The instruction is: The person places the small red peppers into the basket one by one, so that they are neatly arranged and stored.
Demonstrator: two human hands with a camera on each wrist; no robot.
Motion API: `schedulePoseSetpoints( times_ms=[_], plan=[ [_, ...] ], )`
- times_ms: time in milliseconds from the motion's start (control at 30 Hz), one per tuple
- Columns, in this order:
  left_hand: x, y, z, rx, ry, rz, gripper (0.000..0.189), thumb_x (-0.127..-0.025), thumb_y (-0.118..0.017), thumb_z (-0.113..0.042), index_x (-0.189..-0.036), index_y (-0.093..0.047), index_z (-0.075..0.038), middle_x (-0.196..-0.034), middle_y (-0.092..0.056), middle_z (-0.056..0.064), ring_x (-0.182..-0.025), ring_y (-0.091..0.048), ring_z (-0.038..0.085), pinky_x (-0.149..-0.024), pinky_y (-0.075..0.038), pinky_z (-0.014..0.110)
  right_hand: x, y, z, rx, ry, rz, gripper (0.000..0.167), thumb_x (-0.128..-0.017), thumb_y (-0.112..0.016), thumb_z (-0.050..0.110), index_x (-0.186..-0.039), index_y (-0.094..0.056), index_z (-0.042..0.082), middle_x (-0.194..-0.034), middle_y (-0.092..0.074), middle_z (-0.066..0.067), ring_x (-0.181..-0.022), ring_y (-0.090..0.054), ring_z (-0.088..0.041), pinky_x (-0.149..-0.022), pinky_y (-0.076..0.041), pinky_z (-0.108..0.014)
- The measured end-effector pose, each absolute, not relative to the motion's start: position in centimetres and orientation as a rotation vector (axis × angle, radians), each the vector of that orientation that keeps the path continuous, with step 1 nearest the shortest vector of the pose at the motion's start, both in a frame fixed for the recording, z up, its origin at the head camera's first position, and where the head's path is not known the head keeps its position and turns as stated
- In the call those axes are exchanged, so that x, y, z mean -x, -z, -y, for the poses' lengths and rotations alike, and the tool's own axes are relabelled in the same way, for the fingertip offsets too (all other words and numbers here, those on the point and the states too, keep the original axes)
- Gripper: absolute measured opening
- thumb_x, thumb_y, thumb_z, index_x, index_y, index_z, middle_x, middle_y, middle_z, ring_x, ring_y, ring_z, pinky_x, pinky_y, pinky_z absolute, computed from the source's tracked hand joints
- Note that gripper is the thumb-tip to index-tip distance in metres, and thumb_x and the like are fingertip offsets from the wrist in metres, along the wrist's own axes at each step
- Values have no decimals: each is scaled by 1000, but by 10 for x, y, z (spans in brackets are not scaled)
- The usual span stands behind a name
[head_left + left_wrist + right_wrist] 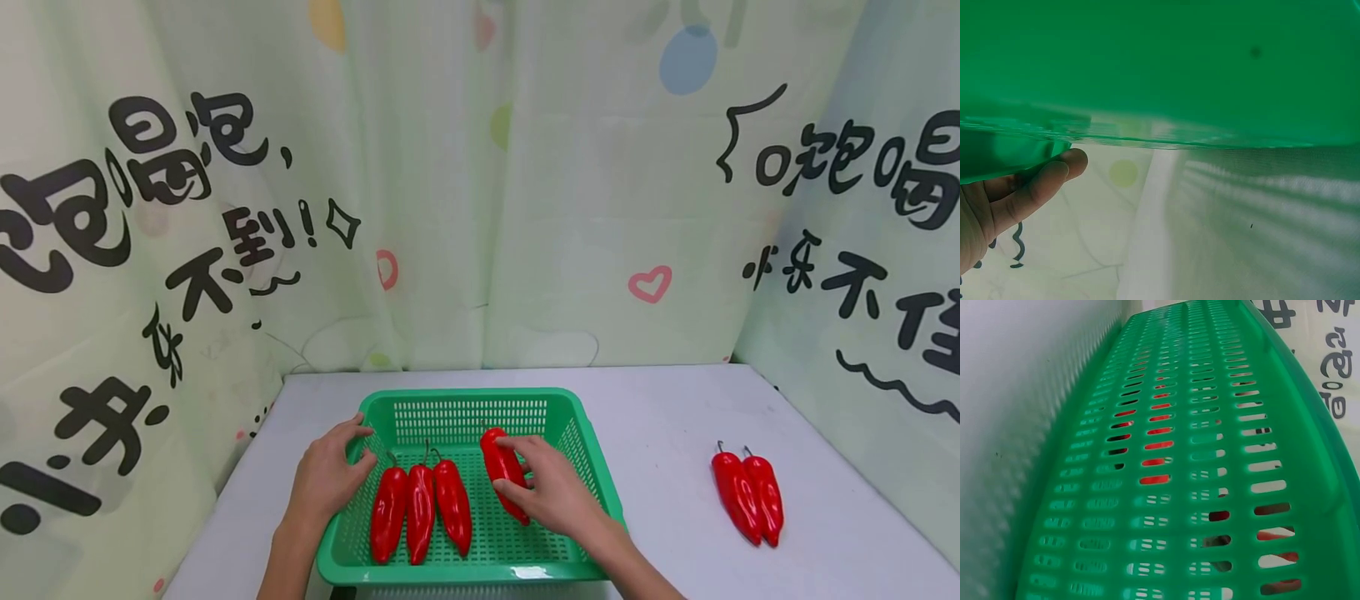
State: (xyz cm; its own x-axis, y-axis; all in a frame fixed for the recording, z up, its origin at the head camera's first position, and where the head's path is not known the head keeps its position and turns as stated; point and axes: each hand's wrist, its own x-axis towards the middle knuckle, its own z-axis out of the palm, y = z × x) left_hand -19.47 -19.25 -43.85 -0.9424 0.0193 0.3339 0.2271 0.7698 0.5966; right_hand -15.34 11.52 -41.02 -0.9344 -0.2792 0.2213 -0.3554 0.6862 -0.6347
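A green plastic basket (480,577) with slotted walls stands on the table. Three long red chili peppers (421,510) lie side by side in its left half, stems toward the back. My right hand (551,487) reaches over the right rim and holds another red chili pepper (504,472) between thumb and fingers, low inside the basket. At the left rim, my left hand (330,471) grips the edge; the left wrist view shows its thumb and a finger (1029,194) by the green edge. In the right wrist view, the slotted wall (1172,462) hides the right hand mostly, with red showing through.
Two more red chili peppers (748,496) lie together on the white table (667,425), right of the basket. A pale printed curtain (570,208) with black writing encloses the table at the back and both sides.
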Motion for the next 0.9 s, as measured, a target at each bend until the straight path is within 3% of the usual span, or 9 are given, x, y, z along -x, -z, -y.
schedulePoseSetpoints(
  times_ms=[600,900],
  plan=[
    [194,438,193,171,954,2663,33,-88,-64,-8,-119,-73,-3,-144,-59,18,-128,-59,43,-92,-56,55,157,418,-101,-645,-1020,2874,48,-88,-78,14,-131,-63,-1,-122,-64,-17,-97,-62,-25,-66,-58,-29],
    [194,438,192,180,953,2660,33,-88,-64,-8,-119,-73,-2,-145,-59,18,-128,-58,43,-91,-56,55,160,420,-92,-640,-932,2933,48,-84,-81,13,-127,-65,-2,-109,-65,-15,-90,-61,-24,-63,-57,-33]
  ],
)
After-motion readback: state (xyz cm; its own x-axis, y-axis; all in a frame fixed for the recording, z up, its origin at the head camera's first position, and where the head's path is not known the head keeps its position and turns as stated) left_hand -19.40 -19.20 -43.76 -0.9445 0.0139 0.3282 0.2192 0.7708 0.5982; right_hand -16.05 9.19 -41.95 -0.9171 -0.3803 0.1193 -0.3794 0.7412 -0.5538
